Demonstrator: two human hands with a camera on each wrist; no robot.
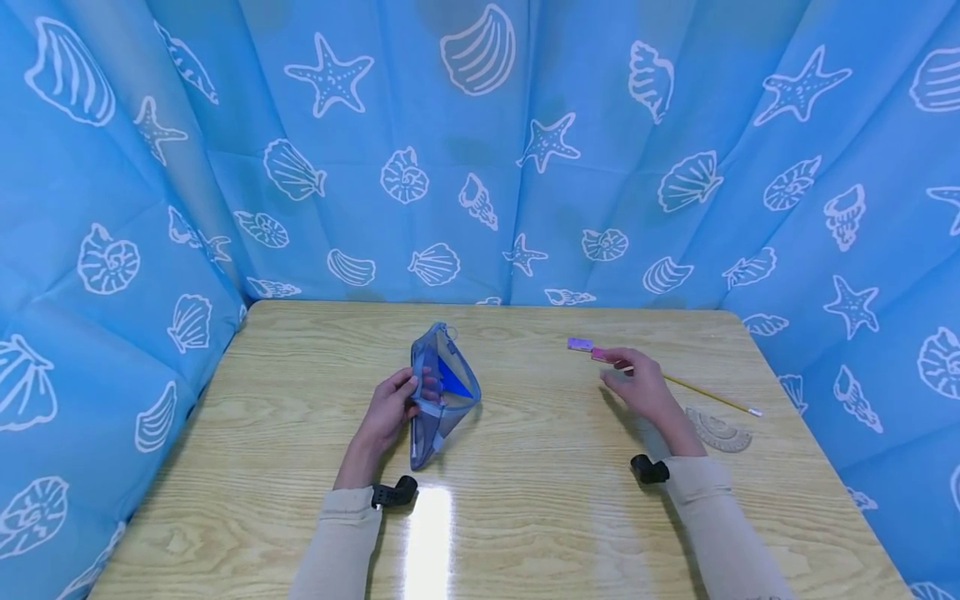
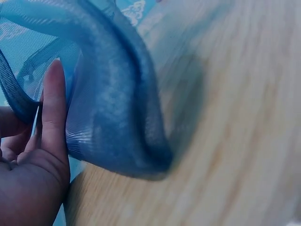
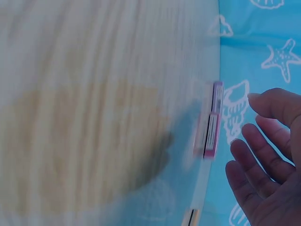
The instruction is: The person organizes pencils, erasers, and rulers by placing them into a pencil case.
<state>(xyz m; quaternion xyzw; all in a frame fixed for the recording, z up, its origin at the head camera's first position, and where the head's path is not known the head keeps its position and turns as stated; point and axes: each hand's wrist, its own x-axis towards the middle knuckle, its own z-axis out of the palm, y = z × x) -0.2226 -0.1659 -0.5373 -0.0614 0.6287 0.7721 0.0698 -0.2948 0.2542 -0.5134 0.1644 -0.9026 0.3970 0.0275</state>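
My left hand [image 1: 390, 408] grips the side of a blue-grey mesh zip pouch [image 1: 427, 429], whose mouth gapes toward the right. Inside the pouch shows a bright blue piece [image 1: 453, 379]. In the left wrist view the pouch's mesh wall [image 2: 113, 103] passes between thumb and fingers. My right hand [image 1: 637, 383] hovers over the table's right side with fingers loosely bent and nothing held. Just beyond its fingertips lie a pink eraser [image 3: 212, 136] and, touching its end, a purple eraser [image 3: 217, 96].
A yellow pencil [image 1: 712, 394] with a white end lies right of my right hand. Near that wrist is a clear protractor [image 1: 720, 432], partly covered by the arm. The wooden table [image 1: 525, 467] ends at a blue shell-patterned curtain [image 1: 480, 208].
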